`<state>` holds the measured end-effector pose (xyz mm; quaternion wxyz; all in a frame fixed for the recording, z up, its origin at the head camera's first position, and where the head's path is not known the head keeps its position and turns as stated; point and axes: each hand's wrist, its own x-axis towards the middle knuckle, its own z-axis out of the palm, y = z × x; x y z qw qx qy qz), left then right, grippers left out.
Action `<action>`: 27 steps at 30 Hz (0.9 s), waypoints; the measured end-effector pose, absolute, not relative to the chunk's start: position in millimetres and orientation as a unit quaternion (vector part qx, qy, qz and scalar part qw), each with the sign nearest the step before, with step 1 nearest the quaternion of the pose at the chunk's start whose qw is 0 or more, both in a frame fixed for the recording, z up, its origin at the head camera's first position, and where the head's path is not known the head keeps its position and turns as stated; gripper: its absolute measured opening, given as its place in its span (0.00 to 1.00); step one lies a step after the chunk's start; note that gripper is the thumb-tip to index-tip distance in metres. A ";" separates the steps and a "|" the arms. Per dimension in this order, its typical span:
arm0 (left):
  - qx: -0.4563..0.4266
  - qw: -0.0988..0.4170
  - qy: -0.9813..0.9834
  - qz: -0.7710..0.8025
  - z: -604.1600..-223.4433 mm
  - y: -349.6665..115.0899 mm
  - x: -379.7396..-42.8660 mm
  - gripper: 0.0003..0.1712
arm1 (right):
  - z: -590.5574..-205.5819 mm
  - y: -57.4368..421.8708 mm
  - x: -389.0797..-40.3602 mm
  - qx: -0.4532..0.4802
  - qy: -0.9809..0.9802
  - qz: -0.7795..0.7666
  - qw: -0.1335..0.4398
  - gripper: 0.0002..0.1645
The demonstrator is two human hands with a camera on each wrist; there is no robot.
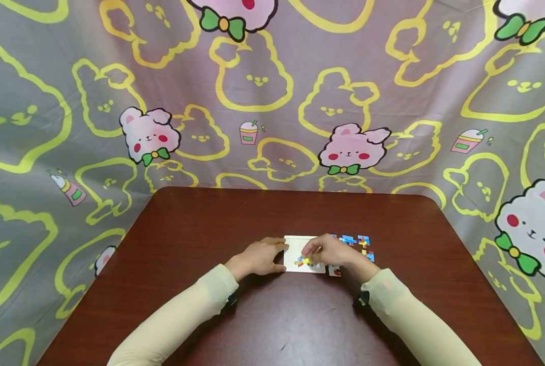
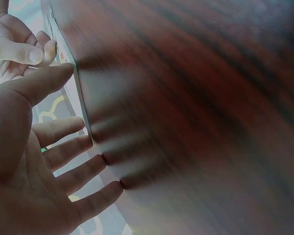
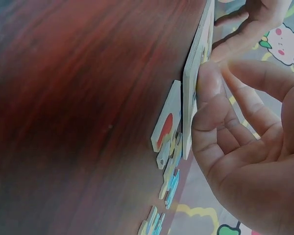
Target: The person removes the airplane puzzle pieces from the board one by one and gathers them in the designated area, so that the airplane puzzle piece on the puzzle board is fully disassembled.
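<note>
A white puzzle board [image 1: 292, 249] with a raised rim lies flat on the table. My left hand [image 1: 262, 256] rests at the board's left edge, thumb and fingers spread and fairly straight, with fingertips touching its side in the left wrist view. Over the board, my right hand [image 1: 329, 250] has its fingers bent and thumb close to the index finger [image 3: 213, 81]. A small colourful puzzle piece [image 1: 305, 262] shows under those fingertips, pinched against the board as far as I can see; the fingers hide most of it.
Several loose puzzle pieces [image 1: 364, 240] lie on the brown table [image 1: 208, 218] right of the board, partly behind the right forearm. One piece with a red patch [image 3: 165, 129] lies close beside the board's edge. A patterned cloth [image 1: 272, 91] hangs around the table.
</note>
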<state>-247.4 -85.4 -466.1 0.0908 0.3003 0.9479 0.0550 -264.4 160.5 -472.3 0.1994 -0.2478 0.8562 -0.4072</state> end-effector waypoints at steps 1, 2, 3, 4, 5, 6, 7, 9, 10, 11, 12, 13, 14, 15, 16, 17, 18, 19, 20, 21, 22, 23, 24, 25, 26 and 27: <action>0.301 0.090 0.948 0.055 -466.1 -85.4 -247.4 0.37 | -472.1 160.3 -264.4 -0.249 0.857 -0.406 0.198 0.12; 0.301 0.090 0.948 0.054 -466.1 -85.3 -247.5 0.37 | -472.0 160.1 -264.3 -0.252 0.857 -0.404 0.195 0.12; 0.302 0.090 0.948 0.054 -466.2 -85.4 -247.5 0.37 | -471.9 160.0 -264.3 -0.256 0.857 -0.403 0.191 0.11; 0.302 0.089 0.948 0.053 -466.2 -85.4 -247.6 0.37 | -471.7 159.7 -264.4 -0.262 0.858 -0.402 0.186 0.11; 0.302 0.089 0.947 0.053 -466.3 -85.4 -247.5 0.37 | -471.8 159.3 -264.4 -0.266 0.858 -0.401 0.181 0.11; 0.303 0.090 0.947 0.053 -466.3 -85.4 -247.6 0.37 | -471.8 159.0 -264.4 -0.268 0.857 -0.402 0.178 0.10; 0.303 0.090 0.947 0.052 -466.3 -85.4 -247.6 0.37 | -472.0 158.6 -264.6 -0.269 0.857 -0.402 0.176 0.10; 0.302 0.091 0.948 0.052 -466.2 -85.4 -247.6 0.37 | -472.8 157.9 -264.9 -0.268 0.857 -0.404 0.173 0.10; 0.302 0.092 0.948 0.052 -466.1 -85.4 -247.7 0.37 | -473.3 157.6 -265.1 -0.267 0.857 -0.406 0.172 0.10; 0.302 0.092 0.947 0.053 -466.0 -85.3 -247.8 0.37 | -473.7 157.3 -265.1 -0.263 0.858 -0.407 0.171 0.09; 0.302 0.092 0.947 0.053 -465.8 -85.2 -247.8 0.37 | -474.1 157.1 -265.2 -0.259 0.859 -0.408 0.170 0.09; 0.302 0.092 0.947 0.054 -465.7 -85.2 -248.0 0.37 | -474.1 156.7 -265.1 -0.258 0.859 -0.408 0.169 0.09; 0.302 0.093 0.947 0.055 -465.7 -85.2 -248.1 0.37 | -474.0 156.4 -264.9 -0.257 0.859 -0.410 0.167 0.09; 0.302 0.093 0.947 0.056 -465.6 -85.2 -248.1 0.36 | -473.6 156.2 -264.6 -0.256 0.859 -0.411 0.166 0.09; 0.303 0.092 0.947 0.056 -465.7 -85.1 -248.2 0.36 | -473.2 156.0 -264.2 -0.255 0.858 -0.414 0.165 0.09; 0.303 0.092 0.947 0.057 -465.7 -85.0 -248.1 0.36 | -472.7 155.7 -263.9 -0.252 0.858 -0.416 0.165 0.09; 0.304 0.092 0.947 0.057 -465.8 -85.0 -248.1 0.37 | -472.3 155.6 -263.8 -0.252 0.858 -0.417 0.164 0.10; 0.304 0.091 0.947 0.056 -465.9 -85.0 -247.9 0.37 | -472.1 155.5 -263.6 -0.253 0.857 -0.418 0.164 0.10; 0.304 0.091 0.947 0.056 -465.9 -85.0 -247.8 0.37 | -472.1 155.4 -263.5 -0.251 0.858 -0.418 0.164 0.10; 0.304 0.092 0.947 0.056 -465.8 -85.0 -247.6 0.37 | -472.5 155.2 -263.7 -0.250 0.858 -0.417 0.164 0.10; 0.304 0.092 0.947 0.056 -465.8 -85.0 -247.4 0.37 | -472.7 155.2 -263.9 -0.249 0.858 -0.417 0.166 0.10; 0.303 0.092 0.947 0.056 -465.5 -85.0 -247.2 0.37 | -473.0 155.2 -264.3 -0.249 0.859 -0.415 0.168 0.10; 0.303 0.093 0.947 0.055 -465.3 -85.0 -247.1 0.37 | -473.4 155.0 -264.6 -0.249 0.858 -0.415 0.171 0.10; 0.302 0.094 0.947 0.056 -465.1 -85.1 -247.0 0.36 | -473.6 154.8 -264.8 -0.248 0.858 -0.414 0.176 0.10; 0.301 0.095 0.947 0.056 -464.9 -85.2 -247.1 0.36 | -473.5 154.6 -264.9 -0.246 0.858 -0.414 0.180 0.10; 0.300 0.095 0.947 0.057 -464.6 -85.2 -247.1 0.36 | -473.4 154.5 -265.1 -0.246 0.857 -0.413 0.184 0.11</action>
